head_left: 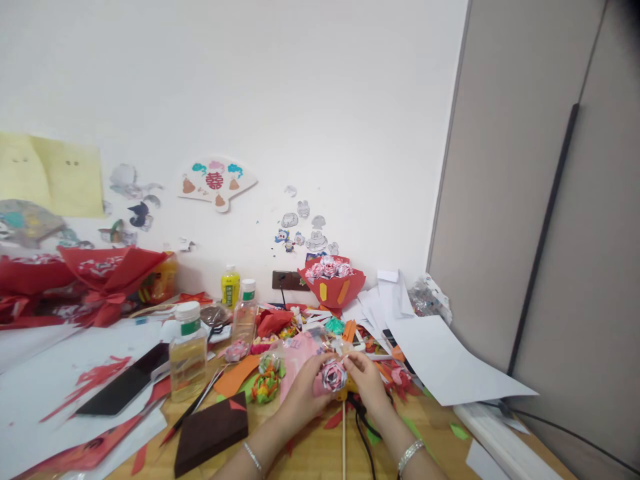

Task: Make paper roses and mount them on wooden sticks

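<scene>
A pink and white paper rose (pixel 334 376) is between my two hands, above the front middle of the table. My left hand (pixel 303 392) grips it from the left side, fingers curled behind it. Fingertips of my right hand (pixel 367 381) are pinched together at the flower's upper right edge, where a petal seems to be held. Under the rose lies a yellow tool (pixel 352 387) with a black cord, mostly hidden by the hands. A pale thin stick (pixel 344 437) points toward me below the flower.
Left of my hands are orange and green paper flowers (pixel 267 385), a dark brown box (pixel 212 430), a bottle of yellowish liquid (pixel 189 360) and a black tablet (pixel 125 383). A red-wrapped bouquet (pixel 333 287) stands behind. White paper sheets (pixel 457 360) lie to the right.
</scene>
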Demonstrator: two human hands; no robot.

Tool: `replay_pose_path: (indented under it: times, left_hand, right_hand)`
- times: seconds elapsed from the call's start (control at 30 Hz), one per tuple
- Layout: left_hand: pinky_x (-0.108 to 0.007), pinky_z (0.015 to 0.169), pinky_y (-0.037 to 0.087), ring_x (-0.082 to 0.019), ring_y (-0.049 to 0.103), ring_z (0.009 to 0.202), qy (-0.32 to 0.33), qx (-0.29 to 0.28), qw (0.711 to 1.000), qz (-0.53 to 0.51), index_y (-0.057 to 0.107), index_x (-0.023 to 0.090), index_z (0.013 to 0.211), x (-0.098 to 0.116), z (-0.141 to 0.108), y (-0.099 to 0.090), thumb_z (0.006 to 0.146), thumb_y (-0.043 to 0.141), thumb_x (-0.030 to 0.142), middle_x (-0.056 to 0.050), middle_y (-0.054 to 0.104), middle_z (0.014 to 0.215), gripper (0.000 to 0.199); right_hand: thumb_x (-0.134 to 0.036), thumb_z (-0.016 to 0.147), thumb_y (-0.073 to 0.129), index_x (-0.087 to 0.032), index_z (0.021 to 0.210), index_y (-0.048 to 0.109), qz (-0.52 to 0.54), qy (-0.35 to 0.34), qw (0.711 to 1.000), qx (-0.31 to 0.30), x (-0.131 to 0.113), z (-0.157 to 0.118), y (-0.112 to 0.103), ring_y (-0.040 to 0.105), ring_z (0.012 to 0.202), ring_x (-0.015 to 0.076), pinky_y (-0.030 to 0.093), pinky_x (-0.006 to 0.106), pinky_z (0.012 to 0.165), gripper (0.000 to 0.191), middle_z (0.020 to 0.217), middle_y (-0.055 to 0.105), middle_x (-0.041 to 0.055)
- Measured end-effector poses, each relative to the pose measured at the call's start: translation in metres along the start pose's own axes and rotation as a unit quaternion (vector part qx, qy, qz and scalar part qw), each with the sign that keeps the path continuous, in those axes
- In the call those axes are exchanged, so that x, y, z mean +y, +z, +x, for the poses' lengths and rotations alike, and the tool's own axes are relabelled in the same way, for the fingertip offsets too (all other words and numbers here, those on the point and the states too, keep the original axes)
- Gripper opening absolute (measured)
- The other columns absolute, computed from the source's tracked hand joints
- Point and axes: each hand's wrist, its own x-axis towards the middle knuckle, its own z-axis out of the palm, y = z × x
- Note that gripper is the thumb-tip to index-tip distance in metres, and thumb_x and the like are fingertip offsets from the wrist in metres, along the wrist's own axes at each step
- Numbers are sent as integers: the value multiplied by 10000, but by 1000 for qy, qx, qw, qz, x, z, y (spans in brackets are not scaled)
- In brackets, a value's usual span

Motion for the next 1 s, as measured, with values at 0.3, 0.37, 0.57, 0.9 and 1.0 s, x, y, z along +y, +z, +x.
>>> replay_pose_path:
  times: [0.3,0.37,0.57,0.9,1.0]
  left_hand:
    - [-330,819,479,-228,611,918,-65,-17,995,-69,637,166,990,4,3,-10,758,564,355,-99,678,1007,308]
    - [-304,751,489,-205,621,812,-67,-20,995,-64,661,165,872,8,3,-10,809,483,379,-79,695,870,285]
    - [-274,659,467,-194,601,716,-91,-6,995,-39,656,167,751,15,4,-8,758,534,322,-48,679,745,197]
    - [-273,674,461,-186,586,711,-103,-6,993,-64,642,180,730,10,5,-7,746,561,365,-27,663,727,202]
    - [-268,646,450,-178,567,686,-109,-10,991,-82,626,172,694,9,5,-7,737,592,400,-22,642,688,234]
  right_hand:
    - [-536,637,688,-156,714,649,31,25,999,-11,-6,1,-4,586,655,179,454,292,642,390,693,650,36]
    - [-503,620,710,-158,705,647,26,24,999,-28,-7,-1,-2,582,648,177,452,290,641,360,681,644,28]
    - [-424,629,713,-161,677,647,-5,11,998,-61,-12,-6,3,574,661,182,446,289,651,275,668,634,22]
    - [-370,638,702,-174,669,607,-36,19,996,-80,-19,-10,4,561,610,164,427,264,590,220,630,613,-1]
    - [-354,629,700,-180,628,569,-35,25,996,-81,-18,-11,5,524,569,139,400,243,561,218,582,572,-28]
